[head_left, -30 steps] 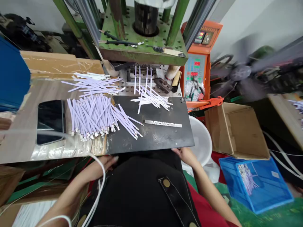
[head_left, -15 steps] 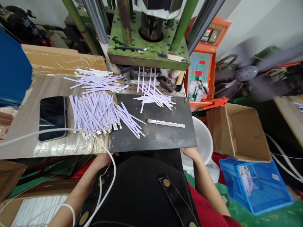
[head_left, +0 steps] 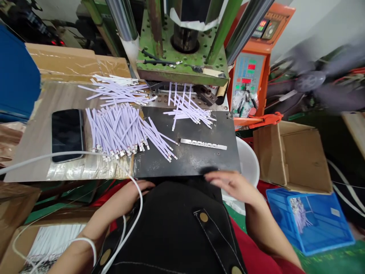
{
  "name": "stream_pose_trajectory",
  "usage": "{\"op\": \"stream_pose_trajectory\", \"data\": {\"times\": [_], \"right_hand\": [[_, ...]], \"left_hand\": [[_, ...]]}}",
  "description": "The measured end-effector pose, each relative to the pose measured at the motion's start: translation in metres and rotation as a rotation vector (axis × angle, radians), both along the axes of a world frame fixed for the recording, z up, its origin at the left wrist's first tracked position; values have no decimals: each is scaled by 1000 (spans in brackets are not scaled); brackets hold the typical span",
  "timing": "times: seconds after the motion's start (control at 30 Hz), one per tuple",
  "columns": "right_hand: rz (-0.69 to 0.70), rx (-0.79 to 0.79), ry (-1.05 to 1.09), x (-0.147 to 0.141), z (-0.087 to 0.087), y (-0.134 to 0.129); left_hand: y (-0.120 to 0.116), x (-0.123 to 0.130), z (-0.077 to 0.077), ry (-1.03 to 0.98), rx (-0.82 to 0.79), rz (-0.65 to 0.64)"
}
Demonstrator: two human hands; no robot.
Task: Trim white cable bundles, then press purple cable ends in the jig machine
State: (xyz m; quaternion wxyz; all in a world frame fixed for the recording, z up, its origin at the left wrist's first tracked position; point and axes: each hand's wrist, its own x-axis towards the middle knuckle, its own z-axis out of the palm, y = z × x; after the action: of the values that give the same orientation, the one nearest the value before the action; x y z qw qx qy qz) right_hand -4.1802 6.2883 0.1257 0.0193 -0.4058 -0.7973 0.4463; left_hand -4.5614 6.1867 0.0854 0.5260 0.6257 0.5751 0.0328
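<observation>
The person's left hand (head_left: 137,188) sits at lower centre-left, against a black apron (head_left: 173,228) just below the near edge of a black metal plate (head_left: 199,160), its fingers loosely curled and nothing visibly held. A white cable (head_left: 140,207) runs from the left of the frame past that hand and down across the apron. The right hand (head_left: 232,183) is blurred, open with its fingers stretched narrowly toward the plate's near edge, and holds nothing; the blur hides whether the fingertips touch the plate.

A large bundle of lilac flat strips (head_left: 119,131) with metal-tipped ends fans across the left part of the plate and onto a wooden board (head_left: 34,152). A smaller crossed bundle of the same strips (head_left: 188,110) lies at the plate's top, and a looser pile (head_left: 116,91) lies on the board at upper left. A slotted steel bar (head_left: 203,144) rests on the plate, right of the large bundle. A dark phone (head_left: 67,135) lies on the board, left of the strips.

At top centre stands a green press (head_left: 182,49), with an orange control box (head_left: 245,72) to its right. At lower right are a white tub (head_left: 248,167), a cardboard box (head_left: 291,160) and a tilted blue crate (head_left: 322,224) holding a few strips
</observation>
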Motion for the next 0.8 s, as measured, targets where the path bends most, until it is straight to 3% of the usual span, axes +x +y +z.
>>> {"op": "stream_pose_trajectory", "data": {"times": [0.1,0.2,0.27,0.33,0.5,0.67,0.8], "right_hand": [[-222,492,12,-22,2,37],[-191,713,-71,-37,-19,71],[-119,718,-2,-37,-31,80],[-35,700,125,-29,-36,76],[110,678,259,-27,-29,41],[164,583,120,-93,-15,34],[107,487,-177,-150,-2,42]], "left_hand": [[22,13,19,-30,560,-91],[59,27,27,112,928,-166],[83,32,29,214,978,-255],[100,34,31,253,926,-343],[116,32,32,287,885,-488],[120,22,34,347,1050,-619],[112,8,39,262,1313,-409]]}}
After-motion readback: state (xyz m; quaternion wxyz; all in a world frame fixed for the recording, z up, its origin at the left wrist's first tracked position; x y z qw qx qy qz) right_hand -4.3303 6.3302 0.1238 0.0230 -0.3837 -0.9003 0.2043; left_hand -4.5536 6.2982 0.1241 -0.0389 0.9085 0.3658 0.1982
